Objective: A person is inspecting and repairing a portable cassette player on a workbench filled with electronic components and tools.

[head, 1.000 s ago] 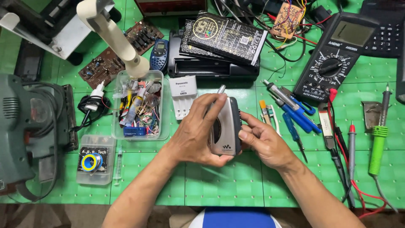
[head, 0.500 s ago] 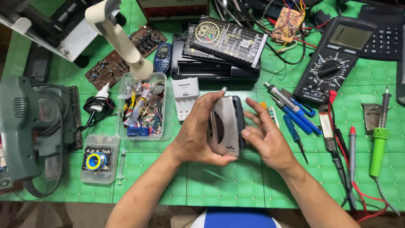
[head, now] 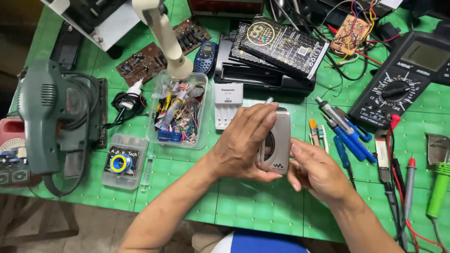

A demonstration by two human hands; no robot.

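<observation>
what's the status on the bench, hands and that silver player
Left hand wrapped round silver cassette player, held above green mat. Right hand at its right edge. Blue screwdrivers lie close right, nothing blocking.

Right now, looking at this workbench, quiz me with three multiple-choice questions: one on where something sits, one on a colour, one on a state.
1. Where is the multimeter?
A. far right of the bench
B. beside the green power tool
C. under the hands

2. What colour is the bench mat?
A. blue
B. green
C. grey

3. How is the silver cassette player held?
A. lying untouched
B. gripped by the left hand, the right hand at its edge
C. hanging by a cord

Answers:
A, it lies at the upper right.
B, green grid throughout.
B, left fingers wrap it.
</observation>
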